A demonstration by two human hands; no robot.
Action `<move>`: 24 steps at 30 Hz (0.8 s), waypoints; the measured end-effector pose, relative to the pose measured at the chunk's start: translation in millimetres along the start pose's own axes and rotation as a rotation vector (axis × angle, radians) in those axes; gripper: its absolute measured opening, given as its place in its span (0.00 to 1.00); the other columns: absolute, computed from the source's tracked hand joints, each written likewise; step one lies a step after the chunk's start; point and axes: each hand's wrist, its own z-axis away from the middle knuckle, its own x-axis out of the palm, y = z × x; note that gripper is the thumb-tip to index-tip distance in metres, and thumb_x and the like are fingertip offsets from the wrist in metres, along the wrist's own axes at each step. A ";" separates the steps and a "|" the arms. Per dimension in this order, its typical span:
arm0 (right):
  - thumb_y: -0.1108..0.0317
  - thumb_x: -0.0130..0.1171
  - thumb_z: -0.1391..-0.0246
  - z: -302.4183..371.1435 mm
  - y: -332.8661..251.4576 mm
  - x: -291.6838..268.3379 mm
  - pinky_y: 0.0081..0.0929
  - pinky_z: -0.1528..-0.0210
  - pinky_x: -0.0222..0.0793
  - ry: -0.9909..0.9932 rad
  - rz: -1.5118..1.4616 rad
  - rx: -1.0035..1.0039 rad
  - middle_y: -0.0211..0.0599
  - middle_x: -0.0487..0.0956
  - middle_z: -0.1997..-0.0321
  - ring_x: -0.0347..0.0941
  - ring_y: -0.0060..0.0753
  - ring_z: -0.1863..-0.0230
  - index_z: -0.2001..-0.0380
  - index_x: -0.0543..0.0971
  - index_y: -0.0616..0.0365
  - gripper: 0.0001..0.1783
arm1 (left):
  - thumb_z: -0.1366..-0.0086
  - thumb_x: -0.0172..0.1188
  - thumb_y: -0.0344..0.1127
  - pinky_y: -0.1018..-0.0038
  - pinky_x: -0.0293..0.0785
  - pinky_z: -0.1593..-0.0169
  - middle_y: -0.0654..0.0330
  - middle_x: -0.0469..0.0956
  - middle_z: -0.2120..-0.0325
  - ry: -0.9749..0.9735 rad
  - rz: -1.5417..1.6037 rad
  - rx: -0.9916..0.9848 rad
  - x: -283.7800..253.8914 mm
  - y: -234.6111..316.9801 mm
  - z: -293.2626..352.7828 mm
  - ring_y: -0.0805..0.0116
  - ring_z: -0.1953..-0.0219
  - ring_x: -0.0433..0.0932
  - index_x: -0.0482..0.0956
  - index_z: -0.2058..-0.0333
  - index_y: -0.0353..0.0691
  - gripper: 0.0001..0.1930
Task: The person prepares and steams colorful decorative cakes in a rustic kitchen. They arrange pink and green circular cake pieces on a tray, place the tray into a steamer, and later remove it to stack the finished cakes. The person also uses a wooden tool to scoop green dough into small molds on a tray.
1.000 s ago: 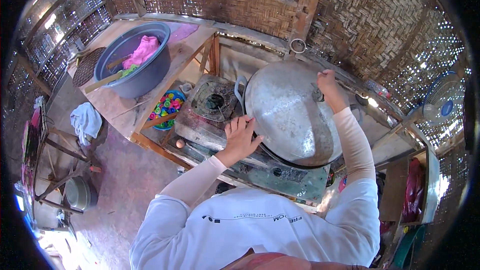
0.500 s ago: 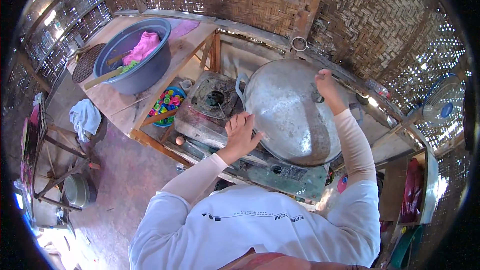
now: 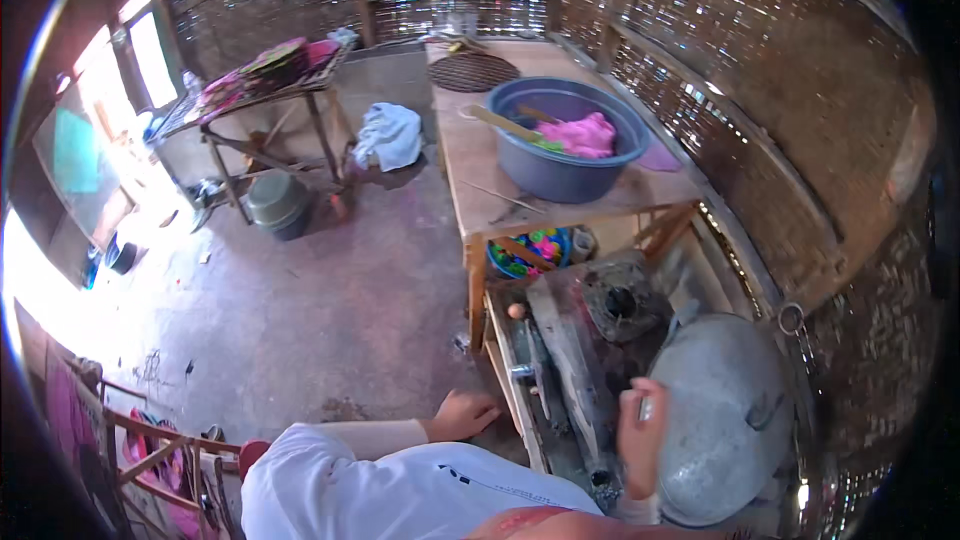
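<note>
My right hand (image 3: pixel 642 435) is raised at the left edge of a large, round, dull metal lid (image 3: pixel 715 440) on the stove. Its fingers are curled, with a small pale grey patch showing between them; whether that is a held thing or the lid behind cannot be told. The lid's dark loop handle (image 3: pixel 765 414) stands apart from this hand. My left hand (image 3: pixel 463 416) hangs over the floor left of the stove, its fingers loosely stretched and holding nothing visible. Beyond the lid is a sooty stove burner (image 3: pixel 620 302).
On the wooden table (image 3: pixel 480 210) stands a blue-grey basin (image 3: pixel 570 180) with pink cloth-like stuff and a wooden stick. A bowl of colourful pieces (image 3: pixel 530 252) sits below. Leftward are a white cloth (image 3: pixel 388 136), a lidded pot (image 3: pixel 278 202) and a rack (image 3: pixel 270 90). Tongs-like metal (image 3: pixel 795 325) hang at right.
My view has swung left toward the room. My right hand has come away from the lid's handle, and my left hand has moved from the lid's left side out over the floor.
</note>
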 end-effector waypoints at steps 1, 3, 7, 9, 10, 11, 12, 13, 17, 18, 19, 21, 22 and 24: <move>0.71 0.55 0.52 5.0 6.9 31.2 0.28 0.58 0.63 -0.095 -0.031 -0.060 0.40 0.72 0.67 0.69 0.35 0.65 0.66 0.73 0.61 0.09 | 0.44 0.52 0.42 0.51 0.62 0.56 0.56 0.77 0.70 -0.052 0.008 -0.146 -4.4 -6.9 20.0 0.58 0.63 0.75 0.75 0.65 0.43 0.12; 0.71 0.56 0.53 16.2 -12.4 82.0 0.28 0.64 0.66 -0.306 -0.104 -0.175 0.42 0.73 0.70 0.71 0.39 0.67 0.68 0.74 0.60 0.07 | 0.43 0.51 0.44 0.52 0.61 0.54 0.55 0.76 0.66 -0.179 -0.122 -0.285 -4.9 -31.7 48.9 0.56 0.60 0.74 0.72 0.59 0.44 0.16; 0.71 0.55 0.52 35.9 -21.0 165.3 0.25 0.68 0.67 -0.758 -0.243 -0.157 0.41 0.73 0.70 0.73 0.34 0.68 0.67 0.75 0.60 0.07 | 0.43 0.50 0.50 0.62 0.69 0.58 0.54 0.76 0.72 -0.256 -0.172 -0.237 -22.1 -96.1 82.3 0.56 0.64 0.76 0.69 0.51 0.42 0.24; 0.70 0.56 0.52 33.1 -38.3 199.1 0.25 0.68 0.67 -0.837 -0.190 -0.259 0.40 0.74 0.70 0.73 0.33 0.68 0.68 0.75 0.59 0.07 | 0.43 0.50 0.52 0.58 0.66 0.56 0.57 0.76 0.68 -0.267 -0.174 -0.294 -49.5 -117.8 89.4 0.57 0.60 0.75 0.68 0.51 0.44 0.24; 0.70 0.57 0.52 28.7 -49.0 216.2 0.24 0.68 0.67 -0.874 -0.160 -0.313 0.39 0.74 0.70 0.73 0.33 0.68 0.68 0.75 0.59 0.07 | 0.42 0.50 0.52 0.56 0.64 0.55 0.57 0.75 0.63 -0.280 -0.190 -0.335 -65.0 -127.3 91.3 0.57 0.58 0.74 0.68 0.52 0.45 0.23; 0.70 0.57 0.52 18.9 -62.0 235.1 0.24 0.68 0.67 -0.827 -0.201 -0.429 0.39 0.74 0.70 0.73 0.33 0.69 0.68 0.75 0.59 0.07 | 0.42 0.49 0.52 0.55 0.62 0.53 0.58 0.75 0.59 -0.292 -0.200 -0.382 -77.8 -140.7 94.5 0.56 0.56 0.73 0.68 0.52 0.46 0.23; 0.70 0.57 0.51 3.4 -80.4 255.9 0.24 0.68 0.67 -0.781 -0.247 -0.536 0.38 0.75 0.71 0.73 0.34 0.69 0.69 0.75 0.58 0.06 | 0.42 0.50 0.51 0.53 0.62 0.54 0.58 0.75 0.59 -0.256 -0.189 -0.347 -90.6 -157.9 100.8 0.58 0.57 0.74 0.68 0.52 0.46 0.22; 0.70 0.57 0.51 -13.4 -101.2 277.1 0.24 0.68 0.67 -0.733 -0.298 -0.642 0.38 0.75 0.71 0.73 0.34 0.70 0.69 0.75 0.57 0.06 | 0.43 0.50 0.51 0.53 0.62 0.55 0.57 0.75 0.59 -0.254 -0.231 -0.387 -103.5 -177.7 104.9 0.58 0.57 0.74 0.68 0.52 0.46 0.23; 0.64 0.52 0.50 -58.4 -217.3 308.5 0.26 0.74 0.62 -0.227 -0.743 -0.870 0.32 0.71 0.77 0.68 0.33 0.75 0.71 0.73 0.59 0.09 | 0.45 0.51 0.51 0.55 0.61 0.54 0.56 0.75 0.60 -0.174 -0.358 -0.495 -156.9 -259.2 120.5 0.59 0.56 0.73 0.70 0.53 0.47 0.23; 0.64 0.47 0.48 -66.6 -243.0 313.5 0.23 0.77 0.57 0.059 -0.918 -1.083 0.29 0.67 0.79 0.64 0.29 0.78 0.69 0.73 0.58 0.10 | 0.46 0.52 0.51 0.56 0.61 0.53 0.56 0.75 0.60 -0.195 -0.413 -0.533 -174.7 -281.1 118.7 0.59 0.56 0.73 0.70 0.54 0.46 0.23; 0.63 0.45 0.47 -68.5 -259.3 317.4 0.20 0.77 0.55 0.170 -1.051 -1.249 0.28 0.64 0.76 0.61 0.27 0.76 0.66 0.72 0.58 0.11 | 0.46 0.52 0.51 0.58 0.61 0.52 0.56 0.75 0.60 -0.239 -0.484 -0.537 -196.9 -297.2 110.1 0.59 0.55 0.72 0.70 0.54 0.46 0.23; 0.63 0.45 0.47 -71.8 -275.8 337.8 0.17 0.70 0.54 0.142 -1.364 -1.563 0.28 0.59 0.68 0.56 0.23 0.68 0.60 0.69 0.57 0.14 | 0.47 0.52 0.50 0.58 0.61 0.52 0.58 0.75 0.61 -0.144 -0.481 -0.622 -236.5 -310.9 109.1 0.58 0.56 0.72 0.71 0.55 0.46 0.23; 0.63 0.47 0.48 -70.4 -279.5 346.6 0.16 0.65 0.55 0.022 -1.505 -1.694 0.30 0.58 0.62 0.54 0.22 0.62 0.56 0.67 0.57 0.16 | 0.47 0.52 0.50 0.59 0.61 0.52 0.58 0.75 0.61 -0.110 -0.487 -0.653 -248.8 -317.6 109.3 0.58 0.56 0.72 0.71 0.55 0.46 0.22; 0.63 0.50 0.49 -70.1 -286.3 366.6 0.13 0.55 0.56 -0.234 -1.780 -1.966 0.34 0.54 0.50 0.51 0.20 0.50 0.50 0.63 0.57 0.23 | 0.47 0.52 0.49 0.59 0.61 0.52 0.58 0.75 0.61 -0.095 -0.472 -0.584 -260.3 -336.5 100.5 0.59 0.56 0.72 0.71 0.55 0.46 0.22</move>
